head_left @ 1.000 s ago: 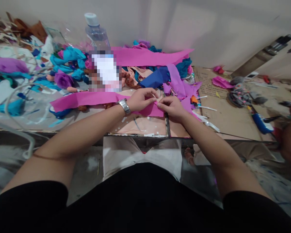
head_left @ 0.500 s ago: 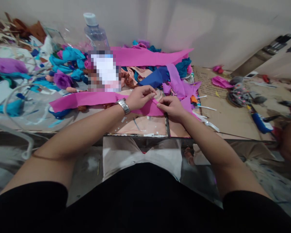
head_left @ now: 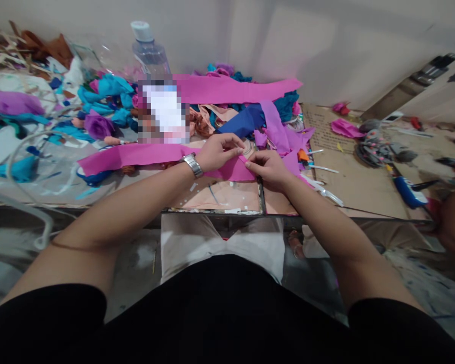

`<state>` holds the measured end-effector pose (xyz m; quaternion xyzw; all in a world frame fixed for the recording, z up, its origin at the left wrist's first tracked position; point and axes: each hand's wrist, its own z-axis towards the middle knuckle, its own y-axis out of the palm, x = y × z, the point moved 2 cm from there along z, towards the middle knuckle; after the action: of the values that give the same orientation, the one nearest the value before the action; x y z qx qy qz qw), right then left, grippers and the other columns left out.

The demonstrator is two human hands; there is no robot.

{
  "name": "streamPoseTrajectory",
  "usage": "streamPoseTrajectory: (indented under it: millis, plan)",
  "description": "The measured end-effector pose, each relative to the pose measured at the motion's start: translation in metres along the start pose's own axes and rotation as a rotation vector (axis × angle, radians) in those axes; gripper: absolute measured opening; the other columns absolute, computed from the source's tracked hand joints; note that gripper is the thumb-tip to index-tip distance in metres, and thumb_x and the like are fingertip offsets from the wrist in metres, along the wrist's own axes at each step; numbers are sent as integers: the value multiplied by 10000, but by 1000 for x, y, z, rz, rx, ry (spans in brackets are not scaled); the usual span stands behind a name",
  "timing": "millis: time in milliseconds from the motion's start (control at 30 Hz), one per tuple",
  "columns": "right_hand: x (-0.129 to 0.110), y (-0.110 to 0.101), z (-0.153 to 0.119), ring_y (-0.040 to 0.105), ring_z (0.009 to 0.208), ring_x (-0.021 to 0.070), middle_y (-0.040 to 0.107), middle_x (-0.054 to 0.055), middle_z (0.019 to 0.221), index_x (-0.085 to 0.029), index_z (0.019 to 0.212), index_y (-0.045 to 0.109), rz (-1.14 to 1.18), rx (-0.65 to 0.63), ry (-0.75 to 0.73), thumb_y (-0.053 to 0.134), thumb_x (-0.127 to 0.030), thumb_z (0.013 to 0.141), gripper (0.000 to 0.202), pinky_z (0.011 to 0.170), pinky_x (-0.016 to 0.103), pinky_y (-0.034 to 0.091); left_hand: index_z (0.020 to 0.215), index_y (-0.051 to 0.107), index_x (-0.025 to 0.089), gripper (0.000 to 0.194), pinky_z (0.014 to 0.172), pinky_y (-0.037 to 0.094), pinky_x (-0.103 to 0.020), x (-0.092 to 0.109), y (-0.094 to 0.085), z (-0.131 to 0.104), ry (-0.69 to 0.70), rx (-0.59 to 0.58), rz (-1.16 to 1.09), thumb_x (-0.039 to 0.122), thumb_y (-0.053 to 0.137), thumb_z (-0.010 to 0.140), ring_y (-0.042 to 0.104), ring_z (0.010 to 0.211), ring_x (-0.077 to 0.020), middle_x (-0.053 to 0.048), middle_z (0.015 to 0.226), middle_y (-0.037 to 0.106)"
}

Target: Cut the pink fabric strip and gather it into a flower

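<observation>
Though long, strip (head_left: 132, 155) within table edge (head_left: 197, 211)

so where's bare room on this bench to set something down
Bare cardboard shows between the white sticks and the blue yellow-tipped object. A scrap-flecked patch lies before the held pink strip. Coloured pieces crowd the left and wall side.

The person is wearing a plain black top (head_left: 227, 313), its smooth, matt cloth spreading broadly across the torso. Its short sleeves (head_left: 47, 308) are ending above the elbows, leaving the forearms and fingers (head_left: 232, 141) bare. A silvery wristwatch (head_left: 192, 165) with a metal-link band is circling the left wrist. Below the top, pale off-white legwear (head_left: 184, 242) is covering the thighs, creasing softly.
</observation>
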<state>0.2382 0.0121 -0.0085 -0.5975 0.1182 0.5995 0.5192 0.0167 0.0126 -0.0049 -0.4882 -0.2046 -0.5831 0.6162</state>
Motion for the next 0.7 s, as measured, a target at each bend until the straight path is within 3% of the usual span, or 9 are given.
streamPoseTrajectory:
  millis: [300,700]
  plan:
    - [-8,3,1,501,636,135,595,-5,660,-180,712,667,13,-90,-43,688,-573,973,472,627,299,378,988,777,149,275,793,557,-313,8,4,-3,-19,-60,60,407,740,898,704,812,-186,-80,904,782]
    - [-6,3,2,446,604,127,537,-12,642,-170,746,671,-51,-71,-24,695,-536,944,417,588,297,339,1032,772,144,385,752,508,-298,8,3,-3,21,-25,151,498,632,972,662,788,-175,-86,928,775]
